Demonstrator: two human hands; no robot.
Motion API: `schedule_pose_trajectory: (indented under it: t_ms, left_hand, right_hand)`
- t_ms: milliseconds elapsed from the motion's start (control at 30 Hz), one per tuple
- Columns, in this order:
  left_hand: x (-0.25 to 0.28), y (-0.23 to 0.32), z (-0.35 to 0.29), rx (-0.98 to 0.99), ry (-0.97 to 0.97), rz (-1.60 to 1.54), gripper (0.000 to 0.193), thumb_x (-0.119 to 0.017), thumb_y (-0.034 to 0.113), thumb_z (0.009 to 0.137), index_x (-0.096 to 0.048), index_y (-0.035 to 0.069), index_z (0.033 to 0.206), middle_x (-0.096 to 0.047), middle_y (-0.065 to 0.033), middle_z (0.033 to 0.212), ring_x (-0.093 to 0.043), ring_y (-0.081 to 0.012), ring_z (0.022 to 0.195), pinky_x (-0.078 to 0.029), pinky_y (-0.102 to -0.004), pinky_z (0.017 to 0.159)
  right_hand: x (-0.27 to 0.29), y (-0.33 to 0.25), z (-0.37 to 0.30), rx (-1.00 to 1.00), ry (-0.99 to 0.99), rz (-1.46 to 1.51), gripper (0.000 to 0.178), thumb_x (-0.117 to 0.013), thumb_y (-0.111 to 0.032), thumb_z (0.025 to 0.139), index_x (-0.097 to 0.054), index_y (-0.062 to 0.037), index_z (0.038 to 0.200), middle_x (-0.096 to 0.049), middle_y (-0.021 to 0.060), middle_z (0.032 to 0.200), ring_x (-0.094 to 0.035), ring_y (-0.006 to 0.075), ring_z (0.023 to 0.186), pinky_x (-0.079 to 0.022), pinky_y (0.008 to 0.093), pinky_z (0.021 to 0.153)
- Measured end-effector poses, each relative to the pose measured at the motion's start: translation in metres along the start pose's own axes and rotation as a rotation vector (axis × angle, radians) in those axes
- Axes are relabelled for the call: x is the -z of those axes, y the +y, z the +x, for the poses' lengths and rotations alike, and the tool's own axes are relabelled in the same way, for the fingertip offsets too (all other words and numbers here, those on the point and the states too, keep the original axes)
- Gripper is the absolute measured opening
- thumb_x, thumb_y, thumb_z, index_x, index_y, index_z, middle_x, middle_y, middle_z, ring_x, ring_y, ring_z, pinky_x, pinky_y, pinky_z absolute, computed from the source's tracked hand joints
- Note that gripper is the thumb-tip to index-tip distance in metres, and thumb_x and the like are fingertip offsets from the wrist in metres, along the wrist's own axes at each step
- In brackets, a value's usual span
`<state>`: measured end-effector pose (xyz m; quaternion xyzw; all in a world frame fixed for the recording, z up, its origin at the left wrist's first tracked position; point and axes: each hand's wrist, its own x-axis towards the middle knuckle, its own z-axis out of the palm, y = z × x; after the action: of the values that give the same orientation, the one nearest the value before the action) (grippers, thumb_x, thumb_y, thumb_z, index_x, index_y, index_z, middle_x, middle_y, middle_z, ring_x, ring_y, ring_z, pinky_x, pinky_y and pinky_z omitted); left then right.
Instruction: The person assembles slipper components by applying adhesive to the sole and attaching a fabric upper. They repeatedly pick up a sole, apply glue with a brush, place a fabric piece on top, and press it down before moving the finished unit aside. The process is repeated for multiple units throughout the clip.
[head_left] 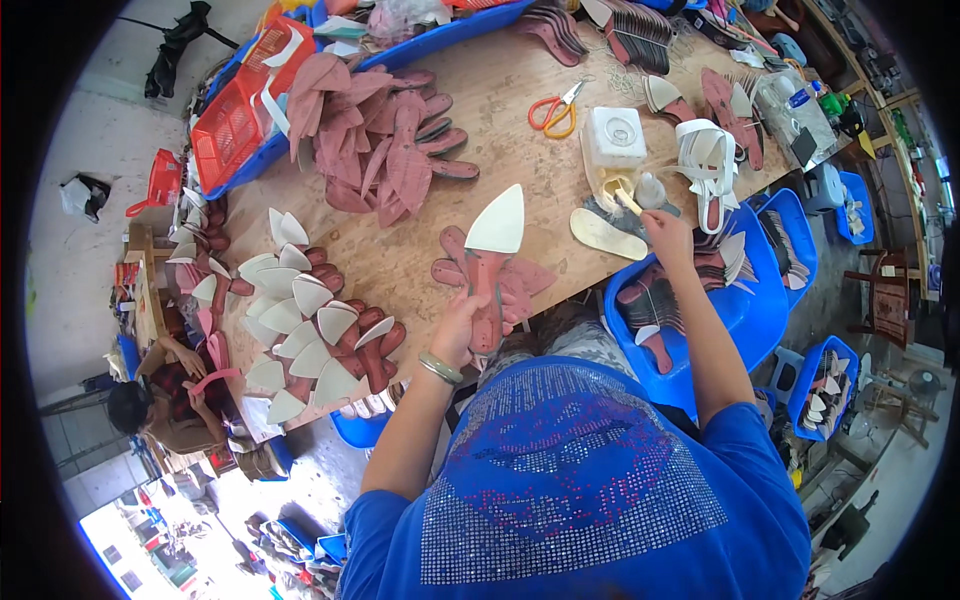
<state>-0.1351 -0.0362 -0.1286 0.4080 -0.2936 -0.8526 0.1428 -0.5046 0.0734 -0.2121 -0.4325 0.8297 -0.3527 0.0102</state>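
My left hand (456,326) is closed round the heel half of a reddish-brown shoe insole (486,272), whose white pointed toe piece (498,222) faces away from me. Beneath it, a few more reddish-brown insoles (530,277) lie on the table. Over to the right, my right hand (668,238) grips the pale handle of a brush (628,201). The brush's far end reaches into the yellowish opening of a white plastic container (614,140); its tip is hidden there. A loose cream sole-shaped piece (608,234) lies just left of that hand.
Rows of white-toed insoles (300,318) cover the table's left side. Behind them is a heap of reddish insoles (385,145). Scissors (556,112) lie near the container, white straps (708,160) to its right. A blue tub (735,330) stands at the right edge. A co-worker (165,400) sits at left.
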Motion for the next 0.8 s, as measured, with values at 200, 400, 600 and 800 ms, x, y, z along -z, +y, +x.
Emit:
schedule_pose_trajectory:
  t_ms: [200, 400, 600, 800]
  left_hand:
    - [-0.007, 0.015, -0.018, 0.018, -0.069, -0.05, 0.041, -0.044, 0.018, 0.094, -0.044, -0.002, 0.129, -0.063, -0.0185, 0.11, -0.065, -0.0231, 0.086, -0.057, -0.0364, 0.071]
    - [-0.025, 0.038, -0.04, 0.009, -0.028, -0.126, 0.035, -0.042, 0.016, 0.094, -0.047, -0.003, 0.122, -0.065, -0.0163, 0.101, -0.066, -0.0236, 0.078, -0.057, -0.0351, 0.064]
    - [-0.012, 0.042, -0.062, -0.019, -0.024, -0.024, 0.034, -0.041, 0.023, 0.096, -0.051, -0.001, 0.117, -0.064, -0.0135, 0.094, -0.064, -0.021, 0.072, -0.055, -0.035, 0.064]
    - [0.003, 0.041, -0.074, -0.022, 0.009, -0.083, 0.039, -0.038, 0.029, 0.098, -0.049, 0.0, 0.122, -0.064, -0.0127, 0.096, -0.063, -0.0199, 0.072, -0.054, -0.0338, 0.064]
  right_hand:
    - [0.038, -0.065, -0.014, -0.821, -0.359, 1.04, 0.025, -0.066, -0.023, 0.088, -0.072, -0.0002, 0.096, -0.049, -0.0071, 0.059, -0.038, 0.0042, 0.043, -0.027, 0.0208, 0.039]
    - [0.035, -0.169, -0.04, 0.037, -0.213, 0.54, 0.012, -0.067, -0.014, 0.086, -0.071, -0.0046, 0.093, -0.055, 0.003, 0.063, -0.055, 0.0164, 0.055, -0.043, 0.0295, 0.049]
    - [0.009, -0.19, -0.011, 0.431, 0.039, 0.061, 0.015, -0.07, -0.011, 0.079, -0.07, -0.0108, 0.094, -0.057, 0.0093, 0.068, -0.059, 0.026, 0.058, -0.047, 0.0347, 0.052]
    - [-0.002, -0.229, -0.04, 0.705, -0.175, 0.184, 0.015, -0.068, -0.015, 0.083, -0.07, -0.0109, 0.097, -0.057, 0.0088, 0.066, -0.059, 0.0258, 0.059, -0.046, 0.0361, 0.051]
